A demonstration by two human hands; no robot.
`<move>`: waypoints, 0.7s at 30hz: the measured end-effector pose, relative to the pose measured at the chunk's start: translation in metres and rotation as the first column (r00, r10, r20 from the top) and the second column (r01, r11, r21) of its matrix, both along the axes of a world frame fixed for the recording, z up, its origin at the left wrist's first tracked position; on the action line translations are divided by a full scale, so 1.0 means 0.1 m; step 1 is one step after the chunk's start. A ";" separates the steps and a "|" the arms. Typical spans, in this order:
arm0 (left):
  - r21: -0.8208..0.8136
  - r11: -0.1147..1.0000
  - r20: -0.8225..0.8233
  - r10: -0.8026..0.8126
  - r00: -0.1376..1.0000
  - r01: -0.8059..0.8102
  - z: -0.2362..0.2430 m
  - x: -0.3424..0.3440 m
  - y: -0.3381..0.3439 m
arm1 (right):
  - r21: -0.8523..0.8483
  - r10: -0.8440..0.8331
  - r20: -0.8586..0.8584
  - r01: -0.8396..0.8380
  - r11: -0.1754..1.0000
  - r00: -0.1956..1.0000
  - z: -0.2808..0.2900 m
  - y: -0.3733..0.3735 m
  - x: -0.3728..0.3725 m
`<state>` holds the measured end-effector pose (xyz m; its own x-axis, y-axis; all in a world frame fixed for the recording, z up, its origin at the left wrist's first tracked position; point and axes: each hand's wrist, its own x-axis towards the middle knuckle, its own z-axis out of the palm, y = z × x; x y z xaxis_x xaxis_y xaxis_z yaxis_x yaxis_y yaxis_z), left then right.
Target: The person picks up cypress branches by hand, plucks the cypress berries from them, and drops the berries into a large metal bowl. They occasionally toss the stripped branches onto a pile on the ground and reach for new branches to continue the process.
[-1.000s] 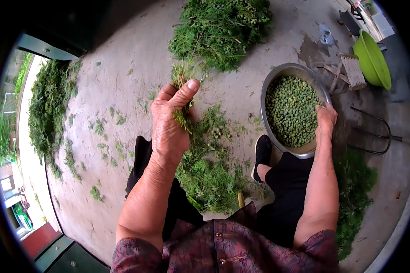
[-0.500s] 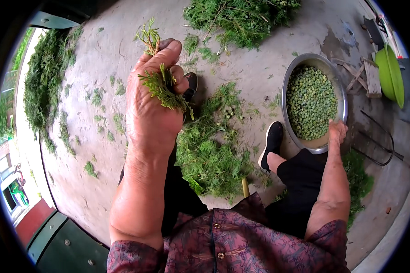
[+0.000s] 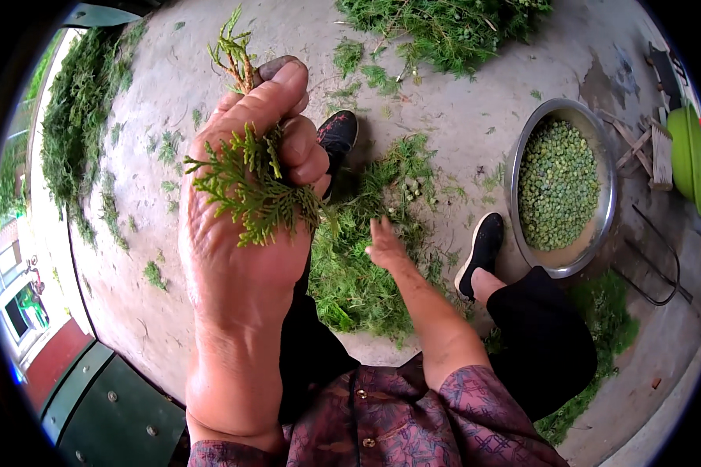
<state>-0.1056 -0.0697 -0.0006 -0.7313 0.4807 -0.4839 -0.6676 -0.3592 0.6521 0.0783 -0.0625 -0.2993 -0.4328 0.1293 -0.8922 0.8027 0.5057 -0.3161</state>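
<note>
My left hand is raised close to the camera with its fingers closed on a green arborvitae sprig. One tip of the sprig sticks up past the thumb, and a flat leafy part hangs across the back of the hand. Lower down, my right hand reaches over a pile of cut arborvitae sprigs between my feet. Its fingers are stretched out and apart, with nothing seen in them. To the right stands a metal basin holding many small green cones.
A bigger heap of branches lies at the far side, and another runs along the left. Beyond the basin are a wooden stool, a lime-green basin and a bent metal frame. Loose sprigs dot the concrete floor.
My right hand has moved left from the rim of the metal basin to above the sprig pile. My left hand, still holding the sprig, has come nearer the camera.
</note>
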 end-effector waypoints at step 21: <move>0.099 0.994 -0.016 0.045 0.999 -0.043 0.09 -0.07 -0.18 | 0.389 -0.248 -0.396 0.407 0.826 0.884 -0.46 0.39 0.02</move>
<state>-0.1123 -0.0873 0.0079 -0.7610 0.4924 -0.4223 -0.6382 -0.4514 0.6237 0.0803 -0.0231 -0.3449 -0.5358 0.6654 -0.5198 0.8423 0.3782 -0.3841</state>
